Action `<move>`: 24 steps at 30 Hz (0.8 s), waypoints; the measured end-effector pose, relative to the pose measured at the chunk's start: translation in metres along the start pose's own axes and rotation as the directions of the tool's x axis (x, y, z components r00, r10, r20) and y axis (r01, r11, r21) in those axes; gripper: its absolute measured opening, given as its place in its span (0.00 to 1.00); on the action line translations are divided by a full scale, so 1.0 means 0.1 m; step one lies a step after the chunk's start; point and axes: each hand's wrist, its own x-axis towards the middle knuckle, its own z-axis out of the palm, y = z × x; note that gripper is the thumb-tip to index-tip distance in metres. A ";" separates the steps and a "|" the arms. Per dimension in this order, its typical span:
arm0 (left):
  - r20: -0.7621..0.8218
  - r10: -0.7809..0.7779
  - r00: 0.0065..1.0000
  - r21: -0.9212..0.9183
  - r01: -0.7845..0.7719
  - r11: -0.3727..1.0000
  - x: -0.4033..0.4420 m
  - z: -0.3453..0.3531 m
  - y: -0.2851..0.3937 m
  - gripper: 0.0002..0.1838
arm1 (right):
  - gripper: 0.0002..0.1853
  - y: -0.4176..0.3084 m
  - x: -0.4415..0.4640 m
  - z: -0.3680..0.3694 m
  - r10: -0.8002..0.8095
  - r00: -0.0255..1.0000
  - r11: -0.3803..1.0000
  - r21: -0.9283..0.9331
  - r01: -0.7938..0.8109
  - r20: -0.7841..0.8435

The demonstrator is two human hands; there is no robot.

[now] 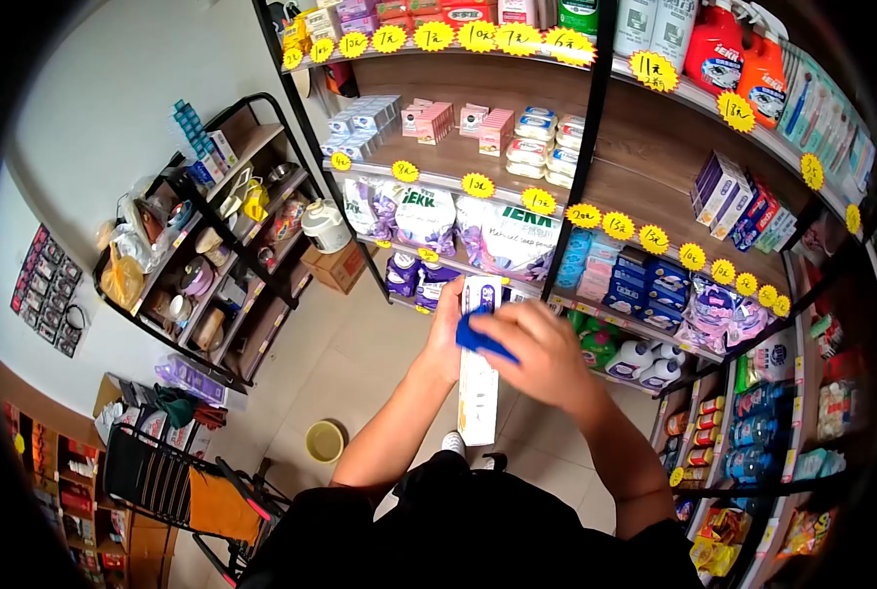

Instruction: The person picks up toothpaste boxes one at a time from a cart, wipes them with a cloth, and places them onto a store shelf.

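My left hand (442,334) is closed around the side of a long white carton (478,407) with blue print near its upper end. The carton is held lengthwise in front of my body, above the floor. Over its upper half, my right hand (545,351) grips a dark blue cloth (486,339), which lies against the carton's face. The fingers of this hand are slightly blurred. Part of the carton's print is hidden behind the cloth and fingers.
Ahead stands a tall shelf unit (429,167) with soap boxes, detergent bags and yellow price tags. More shelves with bottles (753,432) curve round to the right. A small bucket (326,441) and a folding chair (154,481) are on the left, near a black rack (252,211).
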 end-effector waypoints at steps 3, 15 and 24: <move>-0.019 -0.047 0.999 0.031 0.047 0.998 0.20 -0.08 0.09 0.20 | 0.25 -0.19 -0.37 -0.04 -0.081 0.979 0.997 -0.004 0.083 0.186; 0.266 0.036 0.963 -0.507 0.108 0.855 0.93 -0.60 0.14 0.27 | 0.30 -0.10 -0.63 0.63 0.207 0.944 0.968 0.190 -0.161 -0.255; -0.023 0.051 0.998 0.100 -0.048 0.994 0.81 -0.44 0.23 0.33 | 0.30 0.00 -0.52 0.66 0.024 0.998 0.985 -0.171 -0.033 -0.052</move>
